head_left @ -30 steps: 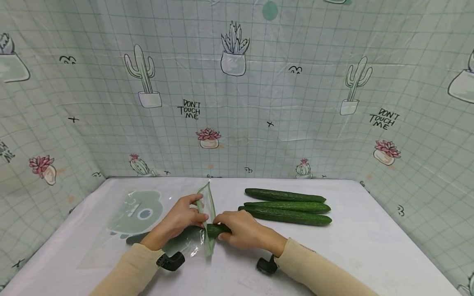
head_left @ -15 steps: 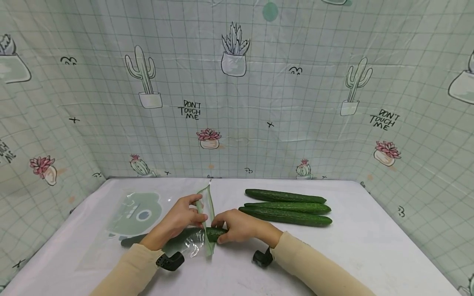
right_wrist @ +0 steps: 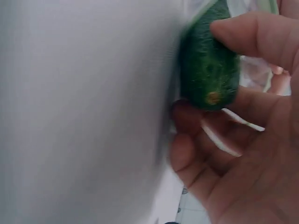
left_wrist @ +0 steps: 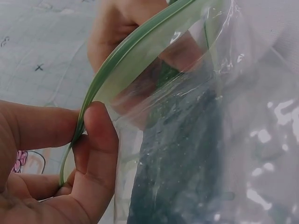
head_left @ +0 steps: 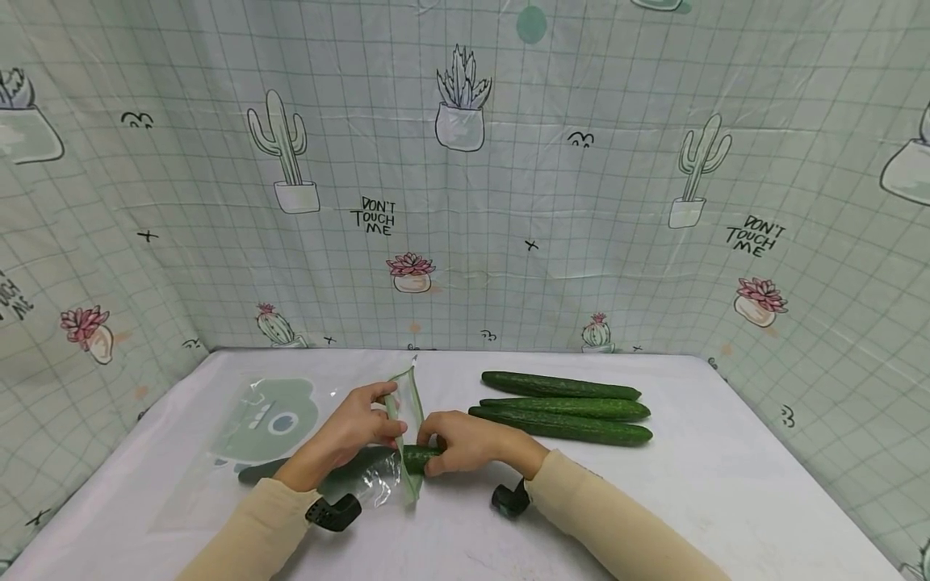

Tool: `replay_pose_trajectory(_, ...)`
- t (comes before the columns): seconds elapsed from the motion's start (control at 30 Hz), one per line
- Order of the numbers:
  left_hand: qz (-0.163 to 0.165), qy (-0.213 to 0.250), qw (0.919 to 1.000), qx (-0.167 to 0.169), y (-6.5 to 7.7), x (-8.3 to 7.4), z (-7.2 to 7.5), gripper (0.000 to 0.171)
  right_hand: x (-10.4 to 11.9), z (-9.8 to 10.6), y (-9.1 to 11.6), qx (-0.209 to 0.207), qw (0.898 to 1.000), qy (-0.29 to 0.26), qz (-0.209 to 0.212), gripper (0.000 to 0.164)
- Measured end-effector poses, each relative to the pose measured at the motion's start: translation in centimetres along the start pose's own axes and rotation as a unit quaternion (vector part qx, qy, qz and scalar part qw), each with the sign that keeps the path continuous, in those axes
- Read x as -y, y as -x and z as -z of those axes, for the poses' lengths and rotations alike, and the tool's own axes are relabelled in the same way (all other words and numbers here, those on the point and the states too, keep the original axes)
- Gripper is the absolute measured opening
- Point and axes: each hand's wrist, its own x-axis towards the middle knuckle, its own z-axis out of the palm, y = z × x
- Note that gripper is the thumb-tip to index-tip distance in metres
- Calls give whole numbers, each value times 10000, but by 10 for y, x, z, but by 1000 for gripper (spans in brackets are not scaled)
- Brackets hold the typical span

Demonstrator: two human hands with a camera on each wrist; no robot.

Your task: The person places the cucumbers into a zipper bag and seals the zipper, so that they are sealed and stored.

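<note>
Since a second ago: cucumber (head_left: 417,460) pushed slightly farther into bag (head_left: 279,415), toward lower left of frame; right hand (head_left: 467,441) and right sleeve (head_left: 617,516) shifted leftward, lower centre.

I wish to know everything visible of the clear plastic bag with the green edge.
The clear, glossy plastic bag lies on the white table, its green rim gaping and raised toward the head view's right. A pale green cartoon creature with one eye and teeth is printed on it. The left hand pinches that rim. Inside lies most of a long dark green cucumber, one end protruding; whether the right hand touches the film is unclear.
</note>
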Motion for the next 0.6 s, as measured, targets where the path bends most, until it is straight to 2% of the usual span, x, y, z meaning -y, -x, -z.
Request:
replay_pose_trajectory(0.13,23,-11,10000,-9,0,-1,0,76,4,4,0,233,9996,-119,-143,18)
replay_pose_trajectory(0.27,18,-63,10000,-15,0,-2,0,76,6,4,-4,318,9993,-208,-44,19)
replay_pose_trajectory(0.43,-24,-42,10000,0,1,-2,2,76,9,2,-7,277,9994,-152,103,27)
replay_pose_trajectory(0.6,-64,-75,9999,108,2,-4,5,76,9,1,-9,224,9997,-43,7,30)
